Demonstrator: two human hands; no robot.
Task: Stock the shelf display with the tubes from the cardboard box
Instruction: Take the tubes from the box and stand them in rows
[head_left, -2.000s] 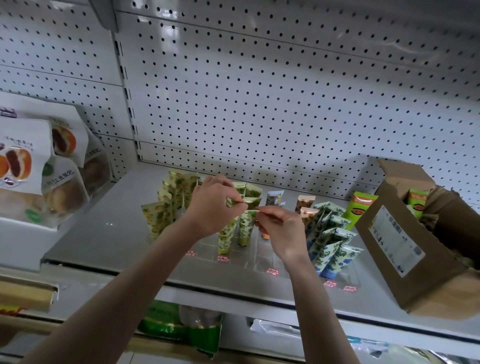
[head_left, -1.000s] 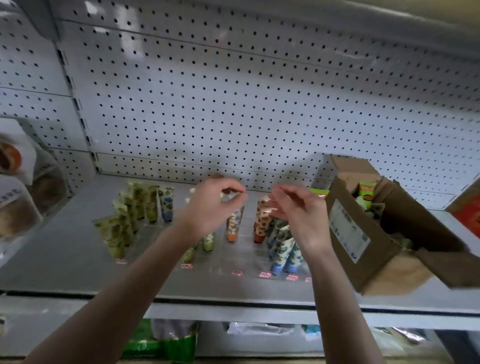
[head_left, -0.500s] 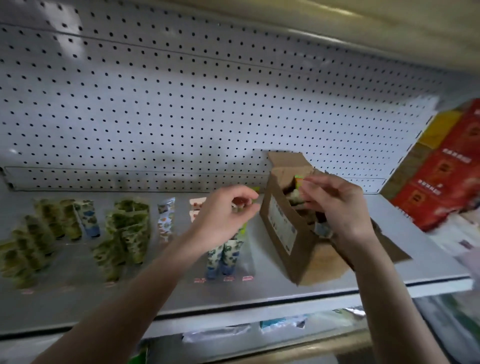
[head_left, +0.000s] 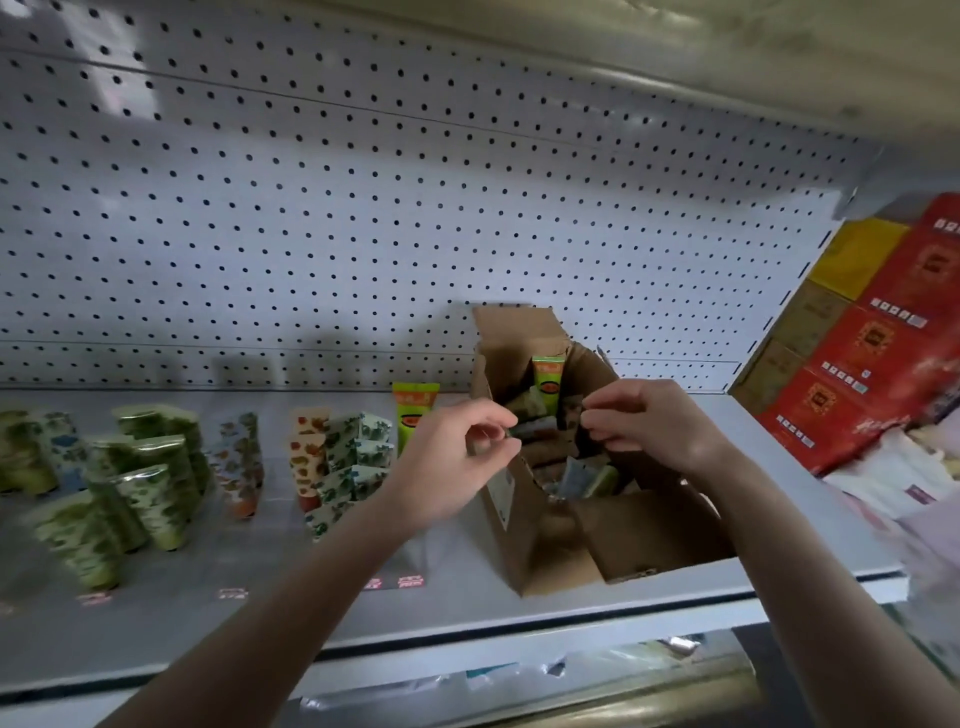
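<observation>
One box (head_left: 545, 551) on the shelf (head_left: 260, 613), left hand (head_left: 457, 462) pinches a tube (head_left: 522, 432) over it, I think. The right hand (head_left: 649, 426) is curled, can't tell on what, and the patterned tubes (head_left: 156, 488) left of it are too blurry to count.

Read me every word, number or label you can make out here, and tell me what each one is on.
No text here can be read.
Red boxes: white labels and gold emblems, blurred.
Green tube: orange label, blurred.
Sticker on the box: seen at a steep angle, too small.
Price tags on the shelf: red, blurred.
</observation>
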